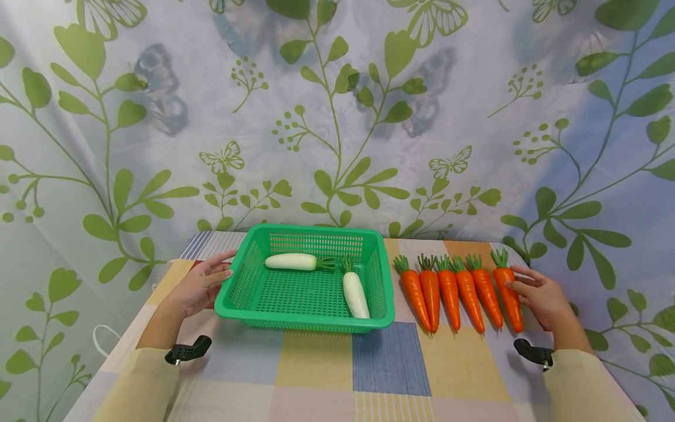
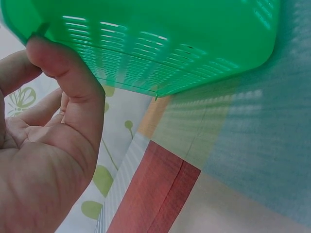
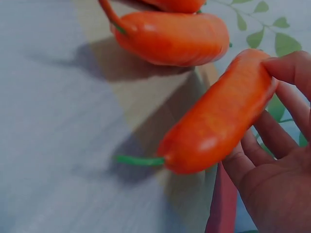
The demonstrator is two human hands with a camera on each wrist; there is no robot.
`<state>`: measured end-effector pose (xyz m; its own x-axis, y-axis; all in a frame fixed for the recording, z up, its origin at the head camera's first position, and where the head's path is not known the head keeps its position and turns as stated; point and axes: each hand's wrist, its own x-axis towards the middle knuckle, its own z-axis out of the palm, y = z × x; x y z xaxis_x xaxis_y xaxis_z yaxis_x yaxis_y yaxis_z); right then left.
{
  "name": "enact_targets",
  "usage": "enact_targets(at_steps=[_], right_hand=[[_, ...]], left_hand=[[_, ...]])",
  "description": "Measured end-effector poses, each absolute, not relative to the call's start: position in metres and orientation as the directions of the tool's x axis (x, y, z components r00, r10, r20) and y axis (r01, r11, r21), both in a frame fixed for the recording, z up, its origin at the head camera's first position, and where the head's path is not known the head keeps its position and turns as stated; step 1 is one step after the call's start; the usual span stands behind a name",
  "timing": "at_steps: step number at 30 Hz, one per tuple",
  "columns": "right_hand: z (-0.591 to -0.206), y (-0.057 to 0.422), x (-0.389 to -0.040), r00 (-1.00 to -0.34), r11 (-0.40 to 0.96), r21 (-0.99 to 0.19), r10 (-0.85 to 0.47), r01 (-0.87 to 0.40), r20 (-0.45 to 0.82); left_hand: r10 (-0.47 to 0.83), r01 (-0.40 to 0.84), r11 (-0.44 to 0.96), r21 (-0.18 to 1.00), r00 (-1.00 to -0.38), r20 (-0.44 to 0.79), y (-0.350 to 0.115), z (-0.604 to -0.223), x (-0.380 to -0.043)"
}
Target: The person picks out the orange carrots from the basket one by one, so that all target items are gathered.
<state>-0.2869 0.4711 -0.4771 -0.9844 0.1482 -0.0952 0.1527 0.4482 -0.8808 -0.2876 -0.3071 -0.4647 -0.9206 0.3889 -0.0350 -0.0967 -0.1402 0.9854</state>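
My left hand [image 1: 199, 285] is at the left side of a green plastic basket [image 1: 311, 323], its thumb and fingers holding the rim. The left wrist view shows the thumb against the edge of the basket [image 2: 146, 53]. Inside lie two white radishes with green tops: one radish [image 1: 290, 261] sideways near the back, the other radish [image 1: 355, 293] lengthwise at the right. At the far right my right hand [image 1: 543, 298] pinches the outermost orange carrot [image 1: 508, 296] between thumb and fingers. The right wrist view shows this carrot [image 3: 218, 116] above the cloth, apart from its neighbour [image 3: 172, 39].
Several more carrots [image 1: 450, 293] lie in a row right of the basket, leafy tops away from me. A patchwork cloth [image 1: 316, 369] covers the table. Behind it hangs a leaf-patterned curtain [image 1: 337, 117]. A white cable [image 1: 97, 343] loops at the left edge.
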Motion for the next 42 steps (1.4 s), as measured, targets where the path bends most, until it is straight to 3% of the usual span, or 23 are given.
enact_targets(at_steps=[13, 21, 42], right_hand=[[-0.48, 0.477, -0.303, -0.979, 0.592, -0.78, 0.102, 0.203, -0.178], [-0.477, 0.477, -0.307, -0.964, 0.606, -0.753, 0.105, 0.258, -0.246], [-0.476, 0.481, -0.309, -0.964, 0.674, -0.7, 0.075, 0.236, -0.253]], left_hand=[[0.362, -0.095, -0.101, 0.99, -0.931, -0.052, -0.308, -0.464, -0.287], [0.369, -0.1, -0.115, 0.988, -0.928, -0.051, -0.308, -0.464, -0.288], [0.377, -0.095, -0.122, 0.988, -0.925, -0.043, -0.307, -0.465, -0.287]])
